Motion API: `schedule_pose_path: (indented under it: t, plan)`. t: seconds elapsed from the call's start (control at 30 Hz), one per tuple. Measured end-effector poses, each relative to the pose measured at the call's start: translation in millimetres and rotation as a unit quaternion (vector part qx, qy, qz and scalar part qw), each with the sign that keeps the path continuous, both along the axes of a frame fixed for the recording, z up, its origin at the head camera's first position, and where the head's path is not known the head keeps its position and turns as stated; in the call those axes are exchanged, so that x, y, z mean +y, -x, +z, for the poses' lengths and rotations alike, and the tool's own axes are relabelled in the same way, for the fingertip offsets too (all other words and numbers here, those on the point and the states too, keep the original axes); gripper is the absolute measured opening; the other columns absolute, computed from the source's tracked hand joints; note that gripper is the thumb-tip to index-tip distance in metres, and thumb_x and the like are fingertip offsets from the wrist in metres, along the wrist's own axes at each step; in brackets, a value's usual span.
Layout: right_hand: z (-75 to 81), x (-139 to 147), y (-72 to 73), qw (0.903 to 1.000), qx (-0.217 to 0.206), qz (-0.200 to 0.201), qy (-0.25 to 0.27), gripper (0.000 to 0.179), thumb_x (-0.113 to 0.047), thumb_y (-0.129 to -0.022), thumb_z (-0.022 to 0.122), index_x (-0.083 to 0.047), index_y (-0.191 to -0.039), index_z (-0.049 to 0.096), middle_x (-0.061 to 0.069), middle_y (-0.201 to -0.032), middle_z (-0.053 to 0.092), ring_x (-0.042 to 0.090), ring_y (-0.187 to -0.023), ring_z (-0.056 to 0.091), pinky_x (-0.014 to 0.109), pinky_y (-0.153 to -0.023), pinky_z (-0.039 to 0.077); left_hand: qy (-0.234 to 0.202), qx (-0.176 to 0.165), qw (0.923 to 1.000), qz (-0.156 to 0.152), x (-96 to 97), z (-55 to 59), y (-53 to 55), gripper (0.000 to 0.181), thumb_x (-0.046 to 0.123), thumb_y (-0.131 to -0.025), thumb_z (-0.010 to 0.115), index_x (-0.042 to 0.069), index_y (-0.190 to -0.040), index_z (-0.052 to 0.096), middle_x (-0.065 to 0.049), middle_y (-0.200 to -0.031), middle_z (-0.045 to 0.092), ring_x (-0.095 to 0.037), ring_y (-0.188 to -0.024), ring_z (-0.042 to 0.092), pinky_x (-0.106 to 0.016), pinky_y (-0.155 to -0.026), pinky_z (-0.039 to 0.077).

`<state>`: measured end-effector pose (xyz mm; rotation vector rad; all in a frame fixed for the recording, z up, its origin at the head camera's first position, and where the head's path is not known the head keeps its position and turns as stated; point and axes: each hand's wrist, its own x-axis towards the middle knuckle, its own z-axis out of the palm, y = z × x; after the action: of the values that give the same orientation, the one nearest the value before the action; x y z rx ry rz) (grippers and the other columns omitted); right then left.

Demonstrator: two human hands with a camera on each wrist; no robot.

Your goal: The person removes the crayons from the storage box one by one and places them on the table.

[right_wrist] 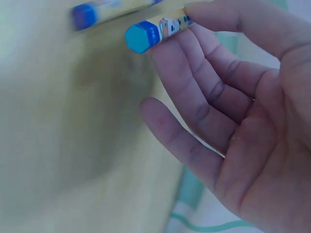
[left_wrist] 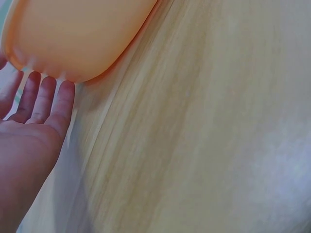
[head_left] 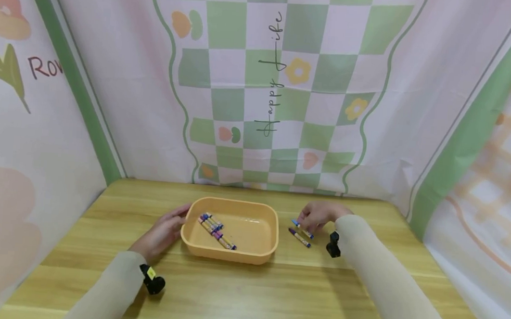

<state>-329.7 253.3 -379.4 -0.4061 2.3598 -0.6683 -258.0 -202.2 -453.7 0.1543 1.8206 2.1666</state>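
My right hand (head_left: pixel 319 216) pinches a light-blue crayon (right_wrist: pixel 163 30) between its thumb and fingers, to the right of the orange plastic basket (head_left: pixel 241 258). A dark purple crayon (head_left: pixel 299 238) lies on the table just in front of that hand. In the right wrist view the held crayon's blue end faces the camera, and the little finger stands apart. On the basket's left side my left hand (head_left: pixel 160 234) touches the wall with its fingertips, the fingers nearly straight. Several crayons (head_left: pixel 218 238) with yellowish wrappers lie in the left half of the basket.
The wood-grain table (head_left: pixel 239 298) runs under everything. Behind it hangs a green and white checked cloth (head_left: pixel 258 102), with printed cloth at both sides. A small black camera is strapped at each wrist.
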Motion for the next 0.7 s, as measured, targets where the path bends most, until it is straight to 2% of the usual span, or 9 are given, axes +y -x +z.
schedule_pose_path:
  t: [0.27, 0.47, 0.7]
  plan:
    - [-20.2, 12.5, -7.4, 0.9996, -0.005, -0.019, 0.019, 0.018, -0.011, -0.087, 0.067, -0.003, -0.102, 0.068, 0.004, -0.090, 0.069, 0.016, -0.083, 0.066, 0.033, -0.076, 0.056, 0.007, -0.006, 1.0000, 0.001, -0.3, 0.5, -0.3, 0.060, 0.008, -0.102, 0.045, 0.008, -0.159, 0.024, -0.011, -0.165, 0.019, -0.035, -0.146, 0.029, -0.048, -0.117, 0.029]
    - [-25.8, 12.7, -7.4, 0.9991, -0.004, -0.029, 0.030, 0.018, -0.011, -0.085, 0.068, -0.004, -0.101, 0.068, 0.003, -0.087, 0.067, 0.015, -0.080, 0.063, 0.029, -0.071, 0.054, 0.010, -0.006, 0.9999, 0.001, -0.9, 1.3, -0.3, 0.060, 0.008, -0.102, 0.045, 0.009, -0.159, 0.024, -0.010, -0.165, 0.018, -0.034, -0.146, 0.029, -0.047, -0.117, 0.029]
    - [-27.4, 11.9, -6.8, 0.9987, -0.010, -0.039, 0.031, 0.023, -0.014, -0.087, 0.068, -0.003, -0.108, 0.068, 0.004, -0.089, 0.068, 0.016, -0.080, 0.063, 0.028, -0.070, 0.054, 0.005, -0.001, 1.0000, -0.001, -0.4, 0.5, -1.3, 0.059, 0.007, -0.102, 0.044, 0.009, -0.158, 0.025, -0.011, -0.165, 0.019, -0.035, -0.145, 0.029, -0.048, -0.117, 0.029]
